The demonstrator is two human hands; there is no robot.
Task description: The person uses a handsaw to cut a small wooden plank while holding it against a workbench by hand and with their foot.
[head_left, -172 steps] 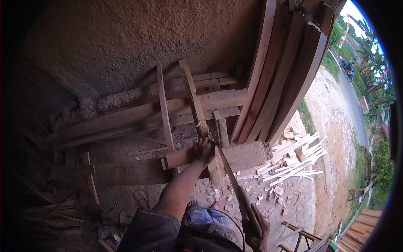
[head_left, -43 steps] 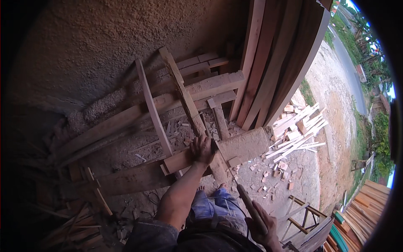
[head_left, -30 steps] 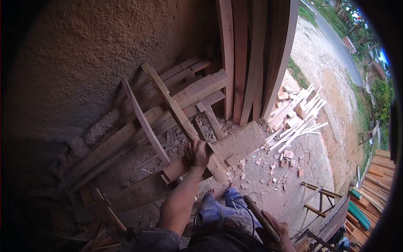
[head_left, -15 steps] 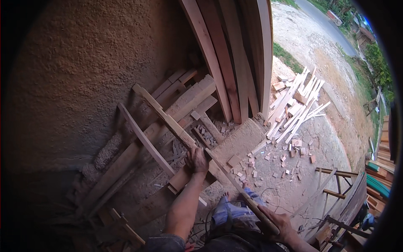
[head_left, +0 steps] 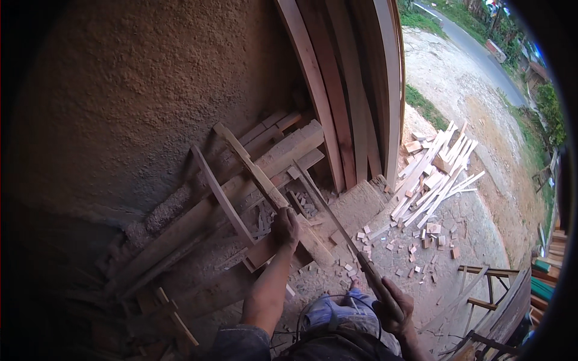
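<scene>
My left hand (head_left: 285,227) is closed on a long strip of wood (head_left: 254,169), pinning it over a timber bench. The strip has a stepped edge and slants from the far left, past the hand, to a broad pale end. In my right hand (head_left: 395,307) is a machete (head_left: 328,209), gripped by its thick dark handle. Its long narrow blade points up and away to the left, to the right of the strip and apart from my left hand. The fingers of my left hand are partly in shadow.
Thick beams (head_left: 289,147) and a thin leaning slat (head_left: 221,195) lie along the rough wall. Tall planks (head_left: 337,90) stand at the back. Small offcuts (head_left: 433,228) litter the floor, and a pile of pale sticks (head_left: 442,174) lies at the right. A wooden frame (head_left: 481,295) stands nearer.
My right hand has swung the machete up and away from the strip; its blade was down beside my left hand. My left hand keeps its grip. The whole view has shifted slightly.
</scene>
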